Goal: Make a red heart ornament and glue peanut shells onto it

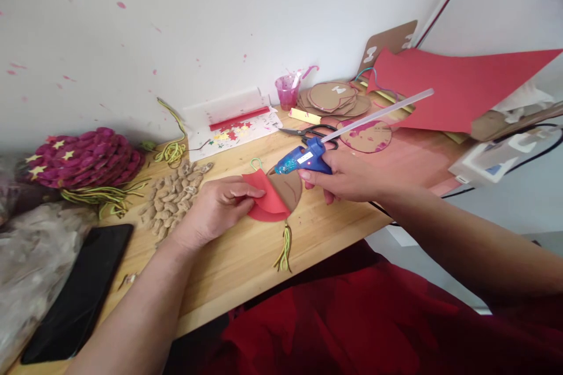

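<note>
My left hand [226, 208] pinches the red paper [266, 196], which is folded back over part of a brown cardboard disc [289, 190]. A green cord loop [255, 163] sticks out at the disc's far side, and a yellow-green tassel [285, 249] hangs from its near side. In my right hand [347, 179] is a blue hot glue gun [303, 158], its fingers closed around the handle. The gun's nozzle points left, just over the disc's upper edge. A long clear glue stick [378, 115] juts from its back.
Peanuts [171, 199] lie left of my left hand, near a black phone [79, 293] and a stack of magenta discs with stars [85, 158]. Behind are scissors [299, 133], a pink-stained cup [288, 92], cardboard discs [334, 98] and red sheets [457, 85].
</note>
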Motion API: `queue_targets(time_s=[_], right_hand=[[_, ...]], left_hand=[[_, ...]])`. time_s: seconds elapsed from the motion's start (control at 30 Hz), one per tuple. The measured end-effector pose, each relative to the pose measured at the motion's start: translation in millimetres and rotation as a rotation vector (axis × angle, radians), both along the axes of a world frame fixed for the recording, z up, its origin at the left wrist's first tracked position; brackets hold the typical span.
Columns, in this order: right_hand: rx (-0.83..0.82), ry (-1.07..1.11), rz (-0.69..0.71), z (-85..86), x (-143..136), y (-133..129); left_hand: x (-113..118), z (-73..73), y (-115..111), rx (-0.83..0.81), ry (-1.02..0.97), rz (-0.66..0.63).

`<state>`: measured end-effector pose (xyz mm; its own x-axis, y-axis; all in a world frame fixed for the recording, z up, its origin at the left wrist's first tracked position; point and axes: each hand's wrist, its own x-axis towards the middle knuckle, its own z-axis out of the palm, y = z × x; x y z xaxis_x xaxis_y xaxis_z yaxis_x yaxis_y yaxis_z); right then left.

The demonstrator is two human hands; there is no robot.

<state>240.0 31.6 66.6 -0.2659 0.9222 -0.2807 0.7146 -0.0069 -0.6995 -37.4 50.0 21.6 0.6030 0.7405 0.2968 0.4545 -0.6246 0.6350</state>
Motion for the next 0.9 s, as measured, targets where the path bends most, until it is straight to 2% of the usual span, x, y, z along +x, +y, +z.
queue_targets(time_s=[0.2,0.33,0.9], right_hand=[[0.091,-0.025,0.070,1.0,-5.5,-0.3],[0.129,-0.096,0.064,1.7,-6.9,1.6],[0.126,-0.211,0.084,5.0,-13.7,4.0]], left_hand=[[0.0,1.1,2.1,0.004,0.006,-0.003],[0.3,1.6,2.0,0.028,0.018,0.013],[-3.3,-3.1,1.6,-0.031,0.002,0.022]])
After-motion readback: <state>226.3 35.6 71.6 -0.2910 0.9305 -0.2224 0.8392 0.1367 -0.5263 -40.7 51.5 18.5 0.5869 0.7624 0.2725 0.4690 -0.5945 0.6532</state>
